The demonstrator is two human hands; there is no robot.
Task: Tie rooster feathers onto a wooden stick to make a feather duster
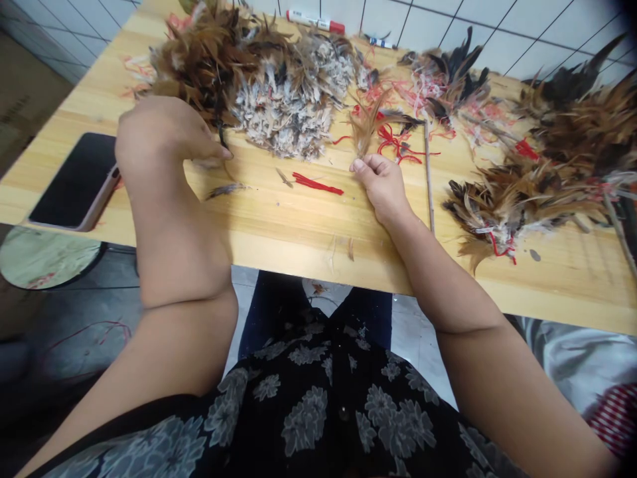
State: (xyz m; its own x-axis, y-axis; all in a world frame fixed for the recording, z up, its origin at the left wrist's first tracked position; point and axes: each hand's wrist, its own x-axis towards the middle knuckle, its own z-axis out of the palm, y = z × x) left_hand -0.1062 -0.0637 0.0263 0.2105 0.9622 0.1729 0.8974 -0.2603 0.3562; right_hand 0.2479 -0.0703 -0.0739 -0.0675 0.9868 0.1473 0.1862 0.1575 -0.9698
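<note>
My right hand (382, 182) is closed in a pinch on the base of a small bunch of brown feathers (365, 129), which stand upright above the fingers. At the front of the big feather pile, my left hand (166, 129) has its fingertips closed around a thin dark feather (221, 135); part of these fingers is hidden behind the bent wrist. Between the hands lies a short bundle of red string (317, 183), with a small loose feather (284, 177) at its left end. Another loose dark feather (223, 191) rests below my left fingertips.
A heap of brown feathers (199, 53) adjoins pale, fluffy feathers (288, 109). More feather bunches (527, 192) lie right, past a thin stick (428, 179). Red yarn (398, 143) is scattered behind my right hand. A phone (74, 179) sits left; a red marker (316, 22) lies by the tiled wall.
</note>
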